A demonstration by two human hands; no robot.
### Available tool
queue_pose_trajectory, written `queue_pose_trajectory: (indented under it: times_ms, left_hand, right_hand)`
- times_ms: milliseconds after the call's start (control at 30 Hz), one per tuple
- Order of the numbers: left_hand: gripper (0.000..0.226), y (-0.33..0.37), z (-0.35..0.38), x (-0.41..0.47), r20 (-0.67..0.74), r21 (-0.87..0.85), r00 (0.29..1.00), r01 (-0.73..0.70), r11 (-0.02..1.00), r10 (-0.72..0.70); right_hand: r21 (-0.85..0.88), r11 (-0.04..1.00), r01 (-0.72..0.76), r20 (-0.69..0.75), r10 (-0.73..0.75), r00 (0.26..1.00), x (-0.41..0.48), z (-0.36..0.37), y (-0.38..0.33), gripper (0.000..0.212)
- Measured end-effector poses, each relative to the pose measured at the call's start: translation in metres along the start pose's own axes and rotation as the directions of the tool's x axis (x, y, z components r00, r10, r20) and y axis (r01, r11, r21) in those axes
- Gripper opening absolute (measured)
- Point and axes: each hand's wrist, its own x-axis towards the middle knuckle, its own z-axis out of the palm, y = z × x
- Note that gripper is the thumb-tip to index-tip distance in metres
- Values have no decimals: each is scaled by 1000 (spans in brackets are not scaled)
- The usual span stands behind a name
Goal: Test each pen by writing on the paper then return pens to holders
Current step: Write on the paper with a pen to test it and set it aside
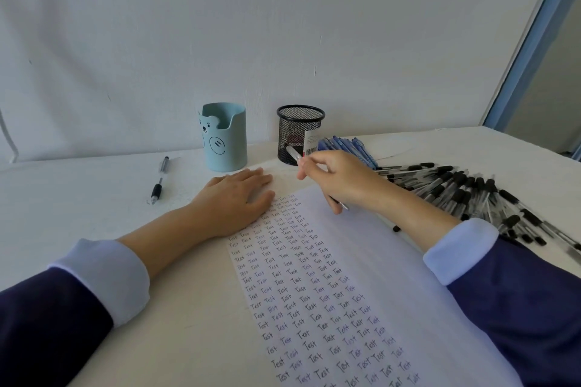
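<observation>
Dozens of small "Test" words fill the left half of the paper [377, 261] in the head view, and the right half is blank, so I judge the step in hand to be trying one more pen at the head of a fresh column. The left hand [234, 198] lies flat, fingers straight, pressing the sheet's corner at about 10 o'clock from the page centre. The right hand [342, 181] is curled round the pen [294, 154], pinching it low. The clear barrel slants up toward 11 o'clock and the tip sits under the fingers at about 5 o'clock from the knuckles, just right of the topmost written words. Whether the tip touches the sheet I cannot tell. To do this well, the flat hand should hold the paper down so it does not slide, and the word should be short and set clear of the neighbouring column so a faint line shows at once. The black mesh holder [300, 132] stands at 12 o'clock from the writing hand, near it, and the blue bear holder [224, 141] stands at 12 o'clock from the flat hand. Which one suits this pen I cannot say. A pile of black pens [465, 195] spreads at 3 o'clock on the table [78, 198], with blue pens [349, 146] beside the mesh holder. A loose pen [159, 181] lies apart at 9 o'clock. The sleeve could sweep the pile, so the forearm is best lifted clear.
</observation>
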Motion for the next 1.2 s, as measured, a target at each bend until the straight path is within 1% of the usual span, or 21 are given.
queue_pose_trajectory:
  times_ms: [67,100,167,200,233,300,367,400,467,533,567,633,667,733,800,867,967,1033,1067,1133,1200]
  left_hand:
    - [54,-2,1,1,-5,1,1000,-4,1000,4]
    - [54,-2,2,1,-6,2,1000,-4,1000,4]
    - [54,-3,2,2,-12,3,1000,-8,1000,8]
    - [54,-3,2,2,-15,2,1000,-11,1000,11]
    - [53,-3,3,2,-16,-1,1000,-15,1000,15]
    - [53,-3,3,2,-22,-1,999,-24,1000,24]
    - [53,-3,4,2,-43,-1,999,-26,1000,25]
    - [53,-2,4,2,-67,-11,998,-20,1000,19]
    - [52,-2,5,1,-164,-35,985,-53,998,47]
    - [50,-2,5,1,-276,5,936,-228,974,221]
    - [50,-1,3,2,-283,40,900,-335,941,332]
    - [46,1,1,3,-236,105,829,-496,862,506]
    - [45,3,1,4,-199,108,813,-536,837,547]
    - [44,9,0,3,-140,42,818,-558,829,558]
    - [44,9,2,3,-131,-27,823,-560,828,552]
    - [47,10,2,3,-172,-97,835,-542,835,522]
    - [51,14,2,2,-265,-194,868,-474,859,420]
    - [45,17,0,2,-272,-198,883,-440,876,382]
    - [39,17,-1,2,-256,-179,880,-451,874,401]
    - [25,14,-2,4,-231,-135,848,-513,848,477]
    - [23,11,1,4,-253,-98,809,-568,818,531]
  right_hand:
    - [-87,996,-3,-2,3,1000,-2,-1,0,31]
    - [-199,980,7,4,-6,1000,-4,-2,-1,31]
    - [-485,873,57,13,-58,998,-6,-1,-2,33]
    - [-570,818,73,4,-86,996,-6,-1,-3,36]
    - [-606,792,69,-13,-96,995,-6,-1,-4,39]
    - [-594,804,39,-30,-70,997,-5,-1,-4,46]
    - [-463,886,-33,-20,27,999,-6,-5,-4,51]
    - [-402,913,-71,-23,68,997,-7,-8,-3,50]
    - [-427,898,-107,-80,80,994,-2,-20,7,41]
    - [-512,842,-168,-170,93,981,6,-34,24,29]
    - [-558,802,-214,-200,120,972,10,-41,34,24]
    - [-632,726,-272,-219,169,961,13,-54,49,17]
    - [-644,711,-282,-208,192,959,13,-59,54,21]
    - [-644,710,-284,-172,227,959,11,-65,61,24]
    - [-668,688,-284,-156,244,957,11,-67,68,23]
    - [-700,654,-288,-170,240,956,13,-65,74,27]
    - [-765,590,-257,-180,188,966,16,-62,78,28]
    - [-789,567,-238,-180,157,971,17,-62,79,25]
    - [-791,564,-237,-182,152,971,18,-63,80,24]
    - [-795,559,-234,-191,135,972,18,-64,81,26]
    - [-787,572,-232,-219,93,971,17,-65,80,27]
